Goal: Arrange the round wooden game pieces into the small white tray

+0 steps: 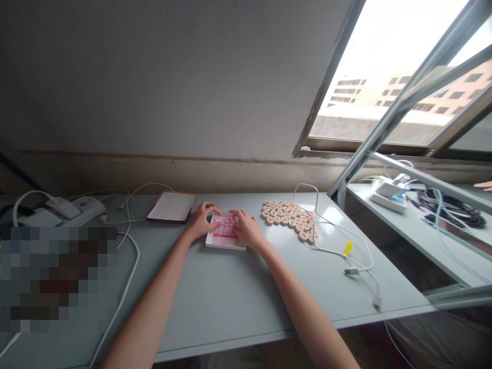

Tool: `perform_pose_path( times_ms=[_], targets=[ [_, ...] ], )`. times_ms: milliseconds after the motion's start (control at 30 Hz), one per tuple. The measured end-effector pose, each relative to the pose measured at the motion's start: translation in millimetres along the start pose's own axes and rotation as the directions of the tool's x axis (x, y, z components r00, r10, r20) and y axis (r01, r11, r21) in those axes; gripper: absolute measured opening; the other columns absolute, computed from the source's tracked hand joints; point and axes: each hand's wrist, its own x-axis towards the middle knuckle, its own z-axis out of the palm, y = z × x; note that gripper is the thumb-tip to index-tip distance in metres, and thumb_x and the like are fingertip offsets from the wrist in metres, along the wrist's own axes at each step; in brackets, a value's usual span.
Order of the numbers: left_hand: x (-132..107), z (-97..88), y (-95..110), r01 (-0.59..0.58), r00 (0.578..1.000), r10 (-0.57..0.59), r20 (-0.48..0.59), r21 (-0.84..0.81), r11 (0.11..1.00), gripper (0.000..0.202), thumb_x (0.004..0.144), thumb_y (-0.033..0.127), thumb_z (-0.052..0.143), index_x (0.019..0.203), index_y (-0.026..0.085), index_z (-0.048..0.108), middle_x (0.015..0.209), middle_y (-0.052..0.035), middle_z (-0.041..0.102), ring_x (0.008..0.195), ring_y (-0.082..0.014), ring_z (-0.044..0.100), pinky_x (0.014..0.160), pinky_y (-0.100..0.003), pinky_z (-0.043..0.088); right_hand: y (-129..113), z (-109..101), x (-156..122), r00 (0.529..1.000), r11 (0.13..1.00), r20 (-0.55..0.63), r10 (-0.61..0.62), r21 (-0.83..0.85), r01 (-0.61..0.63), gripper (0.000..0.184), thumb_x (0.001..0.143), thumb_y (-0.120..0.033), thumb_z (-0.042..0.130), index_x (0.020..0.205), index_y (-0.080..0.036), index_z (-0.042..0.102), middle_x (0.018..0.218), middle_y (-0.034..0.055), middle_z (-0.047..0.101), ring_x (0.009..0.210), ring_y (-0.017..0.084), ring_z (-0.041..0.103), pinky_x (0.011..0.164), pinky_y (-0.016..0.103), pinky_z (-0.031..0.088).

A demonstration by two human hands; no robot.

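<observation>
A small white box tray point(225, 246) sits in the middle of the table. Inside it lies a folded chessboard sheet point(225, 229) with red lines. At its left and far edge, my left hand point(203, 221) is curled with the thumb against the sheet. My right hand point(248, 230) is bent over the right side, its fingers on the sheet and the box edge. To the right, several round wooden Chinese chess pieces point(286, 212) lie in a flat cluster. The box lid point(171, 207), white inside with a dark red rim, lies to the left.
White cables point(361, 238) cross the table's right side, near a yellow tag point(348, 249). At the left stands a power strip point(82, 209) with more cables. Beyond a metal frame point(369, 128), a second table point(415, 230) holds black coiled cable point(453, 207). A hand point(485, 185) shows at the far right.
</observation>
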Motion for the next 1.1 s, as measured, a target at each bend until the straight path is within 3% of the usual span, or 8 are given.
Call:
perform_pose_path(
  times_ms=[133,333,467,567,800,900,1000,1100],
  targets=[
    [0.9,0.0,1.1,0.018,0.999,-0.014,0.051,-0.083,0.996,0.037,0.063,0.02,0.059,0.1,0.022,0.053,0.106,-0.0035,0.051,0.102,-0.0194,0.048,0.091,-0.034,0.037,-4.1,-7.4,1.0,0.999,0.998,-0.045,0.007,-0.058,-0.009,0.045,0.073,-0.011,0.048,0.116,-0.026,0.044,0.113,0.0058,0.05,0.102,0.021,0.044,0.078,0.031,0.03],
    [1.4,1.0,0.2,0.081,0.993,-0.068,0.098,-0.141,0.987,0.043,0.061,0.017,0.057,0.103,0.022,0.053,0.104,-0.0028,0.058,0.096,-0.0202,0.052,0.087,-0.034,0.04,17.2,-49.3,-1.4,0.964,0.985,-0.235,0.125,-0.086,-0.148,0.007,0.078,-0.024,0.053,0.084,-0.024,0.056,0.088,0.0011,0.058,0.085,0.017,0.05,0.075,0.028,0.032],
    [0.8,1.8,-1.3,0.095,0.991,-0.079,0.105,-0.156,0.983,0.038,0.063,0.019,0.056,0.101,0.022,0.056,0.102,-0.0021,0.059,0.095,-0.0197,0.053,0.085,-0.033,0.041,47.5,-74.6,-16.6,0.947,0.946,-0.142,0.287,-0.113,-0.303,0.015,0.069,-0.025,0.061,0.084,-0.022,0.057,0.084,0.0002,0.06,0.079,0.016,0.053,0.064,0.024,0.032],
    [0.7,2.2,-2.1,0.113,0.992,-0.096,0.086,-0.207,0.972,0.033,0.067,0.022,0.053,0.1,0.021,0.057,0.102,-0.0022,0.06,0.094,-0.0182,0.054,0.085,-0.03,0.041,59.4,-79.7,-25.1,0.924,0.911,-0.064,0.378,-0.153,-0.383,0.017,0.066,-0.022,0.062,0.083,-0.021,0.058,0.081,0.0005,0.062,0.076,0.016,0.054,0.059,0.022,0.03],
    [2.3,2.2,-0.5,0.094,0.995,-0.096,0.003,-0.251,0.963,0.026,0.073,0.023,0.047,0.094,0.018,0.061,0.1,-0.0039,0.058,0.094,-0.0164,0.053,0.083,-0.028,0.042,56.3,-76.8,-25.1,0.929,0.896,-0.112,0.352,-0.247,-0.369,0.013,0.068,-0.02,0.058,0.081,-0.019,0.059,0.083,0.0027,0.062,0.076,0.016,0.053,0.058,0.022,0.028],
    [2.6,3.2,-1.8,0.092,0.996,-0.089,0.024,-0.231,0.969,0.026,0.071,0.021,0.048,0.093,0.018,0.061,0.097,-0.0036,0.059,0.091,-0.0167,0.054,0.082,-0.029,0.042,54.8,-79.2,-24.9,0.923,0.888,-0.093,0.374,-0.251,-0.385,0.01,0.068,-0.021,0.058,0.077,-0.018,0.061,0.078,0.0032,0.062,0.072,0.016,0.052,0.057,0.023,0.028],
    [2.5,5.6,-4.9,0.13,0.991,-0.124,0.044,-0.206,0.97,0.024,0.069,0.02,0.049,0.09,0.017,0.061,0.092,-0.0039,0.062,0.087,-0.0172,0.055,0.079,-0.029,0.042,49.8,-82.3,-22.8,0.935,0.921,-0.047,0.352,-0.158,-0.355,0.01,0.068,-0.026,0.06,0.074,-0.019,0.062,0.077,0.0028,0.062,0.071,0.015,0.053,0.058,0.023,0.029],
    [1.5,6.8,-5.3,0.142,0.99,-0.137,0.04,-0.194,0.971,0.021,0.069,0.02,0.05,0.087,0.016,0.061,0.088,-0.0043,0.063,0.082,-0.017,0.055,0.076,-0.028,0.042,37.7,-79.7,-16.6,0.972,0.971,-0.006,0.235,0.054,-0.234,0.017,0.07,-0.035,0.059,0.079,-0.021,0.063,0.08,0.0012,0.062,0.072,0.013,0.053,0.059,0.022,0.032]
  ],
)
